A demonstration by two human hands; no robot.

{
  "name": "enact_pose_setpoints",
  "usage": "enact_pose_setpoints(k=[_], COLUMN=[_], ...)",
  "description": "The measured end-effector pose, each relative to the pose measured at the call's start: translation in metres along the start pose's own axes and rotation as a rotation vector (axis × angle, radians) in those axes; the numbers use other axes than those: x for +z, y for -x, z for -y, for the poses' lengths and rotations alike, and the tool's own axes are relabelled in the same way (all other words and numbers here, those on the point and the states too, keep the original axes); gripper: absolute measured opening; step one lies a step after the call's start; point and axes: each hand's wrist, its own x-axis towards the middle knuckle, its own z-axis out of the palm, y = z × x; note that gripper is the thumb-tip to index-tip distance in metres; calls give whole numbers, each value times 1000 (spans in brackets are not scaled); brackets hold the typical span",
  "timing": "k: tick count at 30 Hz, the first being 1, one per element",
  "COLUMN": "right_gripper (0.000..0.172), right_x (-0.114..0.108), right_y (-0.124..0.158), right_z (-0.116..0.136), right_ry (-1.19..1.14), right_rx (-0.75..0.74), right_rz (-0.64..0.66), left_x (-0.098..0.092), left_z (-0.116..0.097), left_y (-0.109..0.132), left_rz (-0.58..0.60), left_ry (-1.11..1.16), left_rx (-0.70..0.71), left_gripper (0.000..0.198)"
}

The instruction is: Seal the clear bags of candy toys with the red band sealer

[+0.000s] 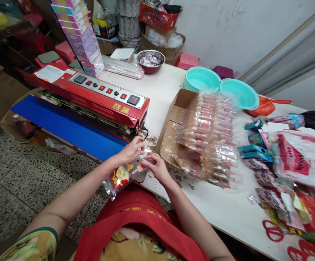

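Both my hands hold a clear plastic packet [123,175] with red and yellow contents, just off the near end of a red sealing machine [103,98] with a blue conveyor belt [70,127]. My left hand [131,149] pinches the packet's top edge from the left, close to the machine's intake. My right hand [156,166] pinches the same edge from the right, fingers closed. The packet hangs down toward my lap.
An open cardboard box [174,119] beside my right hand holds several stacked clear packets [209,141]. Two teal basins [220,85], a metal bowl [150,59], loose toy packs [290,170] and red scissors [273,230] lie on the white table [228,210].
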Motion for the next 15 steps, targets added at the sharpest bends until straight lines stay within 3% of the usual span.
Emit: enact_pose_setpoints(k=[2,4,6,8,15], right_gripper=[33,33,32,32,34], right_x=[1,2,3,4,3], right_y=[-4,-9,-13,-19,-46], right_z=[6,13,18,21,23], right_ry=[-100,-197,-259,-282,-229], right_rx=[72,120,142,160,236], right_rz=[17,50,38,-1,-87], left_x=[0,-3,-6,-10,-13], left_z=[9,16,21,24,33], left_y=[2,5,7,7,-11], left_rz=[-104,-205,-213,-196,-401], left_ry=[177,360,561,740,914], left_rx=[-131,-331,-534,-679,-813], left_gripper=[13,32,43,39,30])
